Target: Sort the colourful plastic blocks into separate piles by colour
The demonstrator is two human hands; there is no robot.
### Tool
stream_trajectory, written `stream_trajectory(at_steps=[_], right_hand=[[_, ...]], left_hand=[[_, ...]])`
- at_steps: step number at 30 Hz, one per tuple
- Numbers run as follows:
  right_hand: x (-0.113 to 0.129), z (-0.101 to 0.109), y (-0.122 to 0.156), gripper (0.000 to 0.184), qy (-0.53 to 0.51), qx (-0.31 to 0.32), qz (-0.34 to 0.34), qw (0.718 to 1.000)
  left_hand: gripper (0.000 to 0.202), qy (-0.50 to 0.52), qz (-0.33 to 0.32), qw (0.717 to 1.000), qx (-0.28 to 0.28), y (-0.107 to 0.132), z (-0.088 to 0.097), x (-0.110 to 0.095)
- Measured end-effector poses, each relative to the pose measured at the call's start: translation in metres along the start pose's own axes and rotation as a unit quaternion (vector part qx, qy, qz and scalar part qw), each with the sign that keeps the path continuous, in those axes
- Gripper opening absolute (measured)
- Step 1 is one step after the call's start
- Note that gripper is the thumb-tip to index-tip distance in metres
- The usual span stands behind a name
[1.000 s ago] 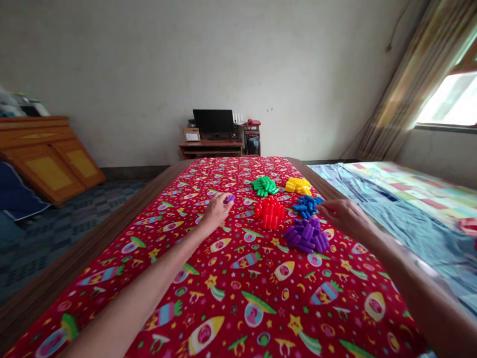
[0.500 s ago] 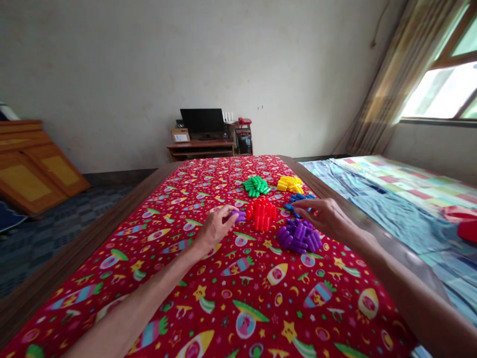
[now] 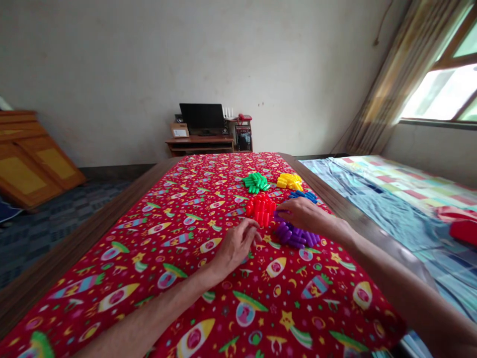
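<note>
Left hand [image 3: 235, 244] half-open, looks empty, just nearside of the red blocks [image 3: 261, 208]. Right hand [image 3: 307, 215] seems to pinch a purple block [image 3: 280, 214] beside the purple pile [image 3: 298, 237] on the counter [image 3: 128, 199]. Light grip, knuckles clear of neighbouring piles, avoids scatter.

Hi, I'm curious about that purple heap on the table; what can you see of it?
The purple heap is a loose pile of small, rounded, tube-like pieces, apparently plastic, lying at mixed angles. It rests on the red patterned cloth, nearer the camera than the blue pieces. The right hand hides its far side, so I can't tell whether they touch.
</note>
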State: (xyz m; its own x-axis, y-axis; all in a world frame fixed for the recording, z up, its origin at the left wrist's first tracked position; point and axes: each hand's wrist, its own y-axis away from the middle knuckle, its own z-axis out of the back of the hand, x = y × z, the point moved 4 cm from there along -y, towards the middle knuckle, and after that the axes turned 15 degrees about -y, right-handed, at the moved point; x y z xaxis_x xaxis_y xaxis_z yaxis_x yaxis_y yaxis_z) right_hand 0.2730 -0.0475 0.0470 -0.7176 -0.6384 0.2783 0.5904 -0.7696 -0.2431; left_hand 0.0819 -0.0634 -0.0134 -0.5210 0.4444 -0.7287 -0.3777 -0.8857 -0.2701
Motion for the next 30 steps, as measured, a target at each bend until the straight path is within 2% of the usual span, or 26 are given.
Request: stream_trajectory(at_steps=[2,6,10,15,18,21,24,30], right_hand=[[-0.008,-0.001,-0.005,0.024,0.05,0.037,-0.028,0.998],[-0.011,-0.008,-0.013,0.023,0.125,0.043,-0.054,0.99],[-0.009,-0.01,-0.015,0.025,0.133,0.048,-0.084,0.986],[-0.024,0.02,-0.007,0.035,0.099,-0.049,-0.152,0.982],[-0.05,0.032,0.009,0.031,0.068,-0.035,-0.197,0.977],[-0.074,0.03,0.029,0.023,0.012,0.014,-0.186,0.982],[-0.09,0.018,0.048,0.024,-0.047,0.054,-0.152,0.986],[-0.102,0.001,0.061,0.03,0.0,0.042,-0.148,0.988]], left_hand=[[0.025,-0.05,-0.029,0.998,0.009,0.005,-0.002,0.001],[0.023,-0.064,-0.066,0.995,0.03,0.008,-0.009,0.004],[0.022,-0.055,-0.069,0.996,0.028,0.006,-0.011,0.006],[0.023,-0.048,-0.076,0.995,0.031,0.006,-0.009,0.005],[0.022,-0.049,-0.08,0.995,0.03,0.006,-0.01,0.006],[0.021,-0.058,-0.092,0.994,0.024,0.006,-0.012,0.008],[0.021,-0.06,-0.099,0.993,0.022,0.005,-0.013,0.009],[0.022,-0.065,-0.099,0.993,0.027,0.005,-0.015,0.01]])
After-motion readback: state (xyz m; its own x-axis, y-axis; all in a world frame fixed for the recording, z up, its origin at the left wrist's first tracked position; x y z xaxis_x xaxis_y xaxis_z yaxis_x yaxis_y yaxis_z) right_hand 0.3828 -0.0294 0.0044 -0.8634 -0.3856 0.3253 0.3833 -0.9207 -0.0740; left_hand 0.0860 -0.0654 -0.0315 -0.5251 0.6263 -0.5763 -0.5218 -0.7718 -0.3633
